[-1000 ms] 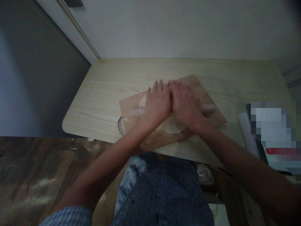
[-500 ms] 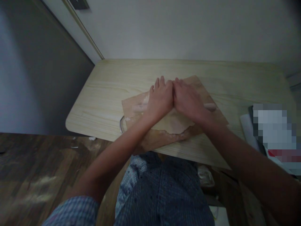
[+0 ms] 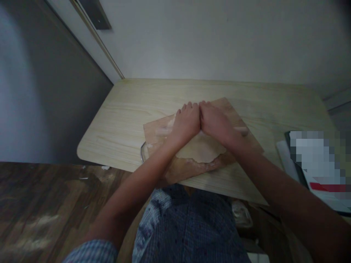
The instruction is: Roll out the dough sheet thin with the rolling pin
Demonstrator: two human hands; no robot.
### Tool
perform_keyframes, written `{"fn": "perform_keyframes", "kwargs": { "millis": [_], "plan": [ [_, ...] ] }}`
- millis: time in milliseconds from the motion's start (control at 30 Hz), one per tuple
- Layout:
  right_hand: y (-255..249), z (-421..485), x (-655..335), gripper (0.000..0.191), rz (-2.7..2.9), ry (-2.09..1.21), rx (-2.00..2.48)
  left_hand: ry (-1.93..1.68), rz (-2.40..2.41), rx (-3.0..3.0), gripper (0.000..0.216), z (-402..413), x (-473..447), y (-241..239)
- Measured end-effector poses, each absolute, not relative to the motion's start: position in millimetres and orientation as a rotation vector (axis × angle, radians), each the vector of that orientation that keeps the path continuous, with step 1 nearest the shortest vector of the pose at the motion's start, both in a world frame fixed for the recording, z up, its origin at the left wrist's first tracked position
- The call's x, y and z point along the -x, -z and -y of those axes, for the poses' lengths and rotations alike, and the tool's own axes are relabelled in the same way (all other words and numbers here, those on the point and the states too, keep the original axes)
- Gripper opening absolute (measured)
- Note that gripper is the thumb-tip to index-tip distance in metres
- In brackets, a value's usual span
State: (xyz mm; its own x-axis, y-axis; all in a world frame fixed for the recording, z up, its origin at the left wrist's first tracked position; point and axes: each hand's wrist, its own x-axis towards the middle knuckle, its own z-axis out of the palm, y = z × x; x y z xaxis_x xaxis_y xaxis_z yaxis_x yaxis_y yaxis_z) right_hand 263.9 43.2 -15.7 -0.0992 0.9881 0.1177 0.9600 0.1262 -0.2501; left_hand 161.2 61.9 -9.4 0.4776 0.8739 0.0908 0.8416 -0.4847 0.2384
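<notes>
Both hands are down on the rolling pin (image 3: 241,129), side by side and touching at the thumbs. The left hand (image 3: 187,122) presses palm-down on the left half, and the right hand (image 3: 216,123) does the same on the right half. The fingers (image 3: 192,107) lie stretched forward over the pin, flat and open rather than wrapped around it. Only the two pale ends of the pin poke out past the hands.

The pin sits across the far part of the dough (image 3: 201,151), a thin pale sheet with a ragged near edge, spread out just in front of the wrists. The dough lies on a brown wooden board (image 3: 178,171) set askew, close to the near edge of the counter (image 3: 131,109) and about midway along it. A clear curved rim (image 3: 142,152) peeks out at the board's near-left corner. Papers (image 3: 285,153) lie at the counter's right edge, partly blurred.
</notes>
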Motion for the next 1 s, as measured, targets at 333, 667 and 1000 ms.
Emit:
{"fn": "perform_keyframes", "kwargs": {
  "millis": [333,667,1000],
  "plan": [
    [17,-43,-264,0.042,2.139,-0.111,1.946,-0.210,-1.514,-2.600,0.038,-63,-162,8],
    [15,-50,-265,0.046,2.075,-0.122,1.969,-0.293,-1.545,-2.523,0.040,-68,-166,8],
    [18,-56,-266,0.035,2.141,-0.105,1.991,-0.187,-1.433,-2.544,0.028,-81,-166,12]
  ]
}}
